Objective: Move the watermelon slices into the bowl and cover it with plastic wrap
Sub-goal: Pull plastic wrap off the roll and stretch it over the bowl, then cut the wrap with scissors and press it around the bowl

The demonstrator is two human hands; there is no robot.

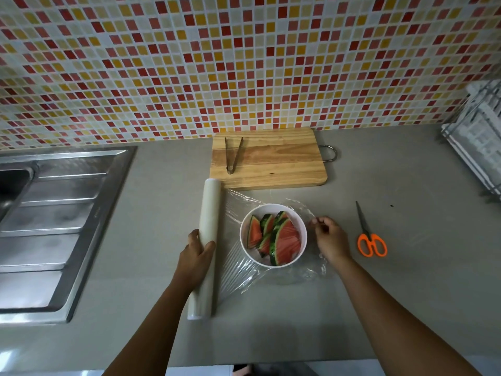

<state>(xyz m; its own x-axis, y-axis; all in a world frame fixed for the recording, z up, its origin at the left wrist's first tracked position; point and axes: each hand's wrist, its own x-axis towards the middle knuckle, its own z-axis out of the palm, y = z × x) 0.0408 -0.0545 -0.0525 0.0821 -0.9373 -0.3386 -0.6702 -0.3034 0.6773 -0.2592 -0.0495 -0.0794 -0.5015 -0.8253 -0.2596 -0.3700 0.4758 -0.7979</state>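
- Bowl (274, 205): white and round, upright near the middle of the table (401, 289), roughly midway between its front and back edges.
- Watermelon slices (283, 241): several wedges with red flesh and dark green striped rind, packed inside the bowl and leaning on one another, rinds mostly towards the centre and right.
- Plastic wrap (238, 267): a clear, wrinkled sheet stretched over the bowl's mouth. It spreads onto the table in front of and to the right of the bowl, and is apparently uncut from the roll, though the join is hard to trace.
- Roll (209, 210): a long pale cylinder lying on the table just left of the bowl, running from back to front.
- Left hand (196, 253): clamped on the roll near its middle, thumb over the right side and fingers round the left. The bowl sits just beside it, not touching.
- Right hand (330, 240): just right of the bowl, fingertips pinching the plastic wrap beside the rim. The hands are apart, with the bowl between them.
- Scissors (371, 241): orange-handled, closed, on the table right of the right hand.
- Cutting board (273, 161): wooden, at the table's back edge against the tiled wall, behind the bowl and carrying metal tongs (232, 156).
- Sink (57, 213): stainless steel, set into the table's left end.
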